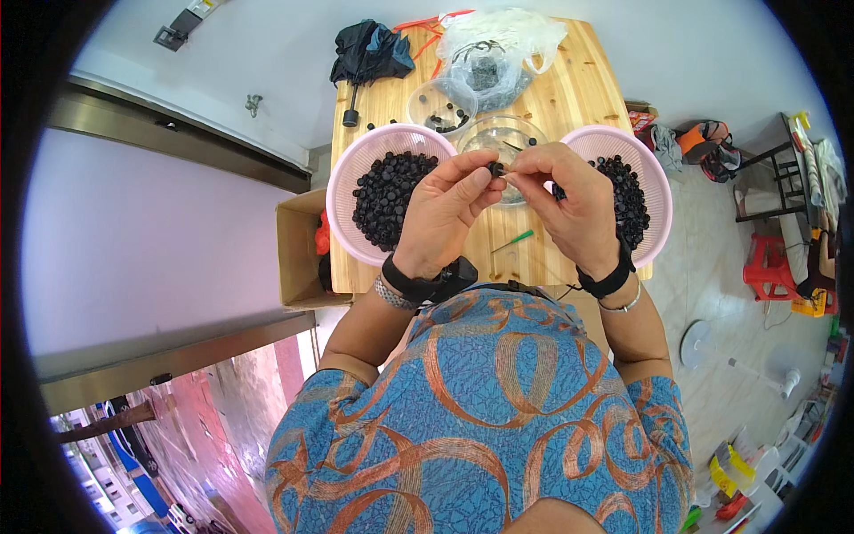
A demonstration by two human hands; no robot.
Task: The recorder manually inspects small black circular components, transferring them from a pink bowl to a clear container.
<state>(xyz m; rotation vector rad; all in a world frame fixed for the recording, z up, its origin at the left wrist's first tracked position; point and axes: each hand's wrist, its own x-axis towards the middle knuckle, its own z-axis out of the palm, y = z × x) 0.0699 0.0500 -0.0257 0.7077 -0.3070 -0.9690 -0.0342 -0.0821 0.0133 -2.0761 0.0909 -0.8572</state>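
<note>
Over the middle of the wooden table, my left hand [443,205] pinches a small round black plastic piece [495,168] between thumb and fingers. My right hand [569,187] meets it there, thumb and fingertips pressed together at the piece's right side; whatever they grip is too small to make out. A pink basket [339,214] heaped with small black pieces [384,203] stands by my left wrist. Beside my right hand is a similar pink basket [663,209] of black pieces, partly covered by that hand. Below the hands lies a thin tool with a green handle [521,237].
Behind my hands sits a clear round bowl [471,133], and farther back a clear tub [416,105] holds several black pieces. A folded black umbrella [369,55] and white plastic bags [507,36] lie at the far edge. A cardboard box [298,249] stands left of the table.
</note>
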